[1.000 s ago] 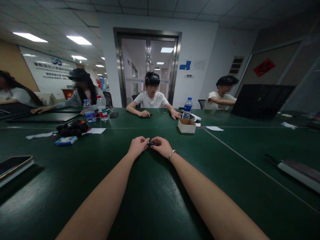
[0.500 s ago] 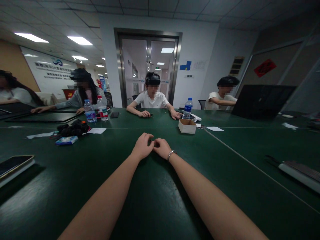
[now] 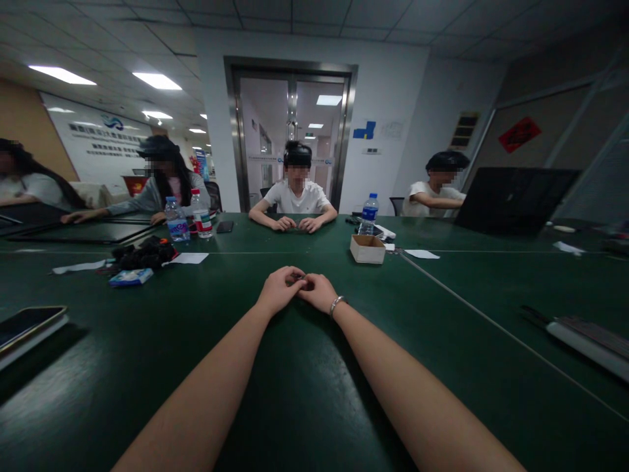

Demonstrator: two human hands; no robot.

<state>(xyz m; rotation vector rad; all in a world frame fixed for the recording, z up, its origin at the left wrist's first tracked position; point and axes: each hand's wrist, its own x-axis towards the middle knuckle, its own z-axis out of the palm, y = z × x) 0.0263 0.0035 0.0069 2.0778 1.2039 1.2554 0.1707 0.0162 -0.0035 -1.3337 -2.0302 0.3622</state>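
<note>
My left hand (image 3: 278, 288) and my right hand (image 3: 319, 290) rest together on the dark green table (image 3: 304, 393), fingertips touching. Both are curled closed around a small dark object (image 3: 299, 280) that is almost fully hidden between the fingers. A silver bracelet (image 3: 336, 303) circles my right wrist. Both forearms stretch out from the bottom of the view.
A small cardboard box (image 3: 367, 248) and a water bottle (image 3: 368, 214) stand beyond my hands. Two bottles (image 3: 175, 220), a black pile (image 3: 142, 254) and papers lie at left, a phone (image 3: 24, 322) at near left. A laptop (image 3: 511, 196) sits at right. Several people sit around the table.
My hands have closed in on each other and now cover the small dark object that showed between them a second ago. The person opposite has drawn both hands together.
</note>
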